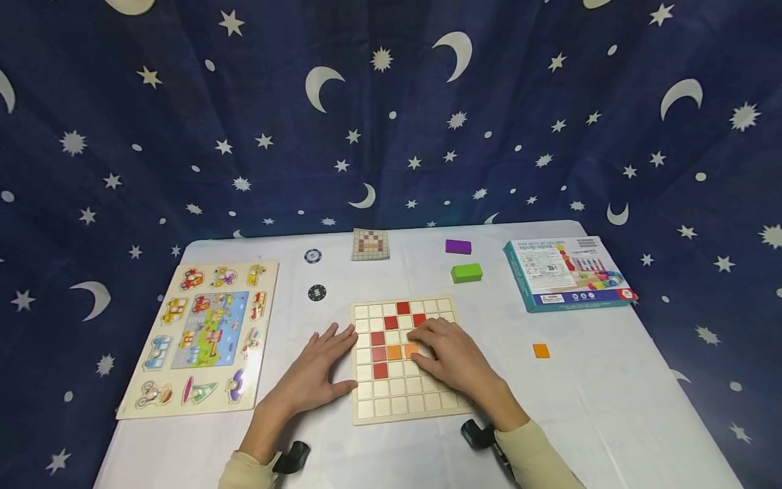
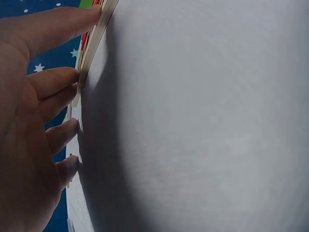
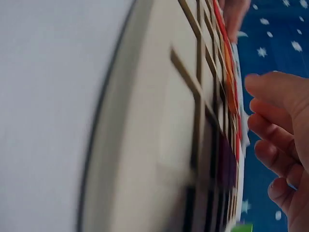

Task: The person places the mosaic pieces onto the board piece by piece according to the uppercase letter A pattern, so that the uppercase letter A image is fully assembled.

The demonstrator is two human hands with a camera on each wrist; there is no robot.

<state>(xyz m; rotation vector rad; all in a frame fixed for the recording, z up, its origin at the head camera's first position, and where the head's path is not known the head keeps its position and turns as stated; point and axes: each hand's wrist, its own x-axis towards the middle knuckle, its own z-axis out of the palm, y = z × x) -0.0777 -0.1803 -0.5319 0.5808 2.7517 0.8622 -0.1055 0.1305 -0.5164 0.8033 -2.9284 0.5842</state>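
A wooden grid board [image 1: 399, 406] lies on the white table, with several red tiles [image 1: 380, 370] in its squares. Two orange tiles [image 1: 394, 352] sit side by side in one row. My left hand [image 1: 311, 373] rests beside the board's left edge, fingers spread; in the left wrist view its fingertips touch the board edge [image 2: 94, 46]. Over the board's right half is my right hand [image 1: 455, 356], its fingertips by the right-hand orange tile. In the right wrist view its thumb and fingers [image 3: 270, 128] are slightly bent, with nothing seen between them. The hand hides several squares.
A loose orange tile [image 1: 541, 350] lies right of the board. Behind are a pattern card [image 1: 370, 246], two round chips [image 1: 316, 293], a green block [image 1: 467, 273] and a purple block [image 1: 458, 246]. A picture puzzle [image 1: 247, 401] lies left, a game box [image 1: 568, 273] right.
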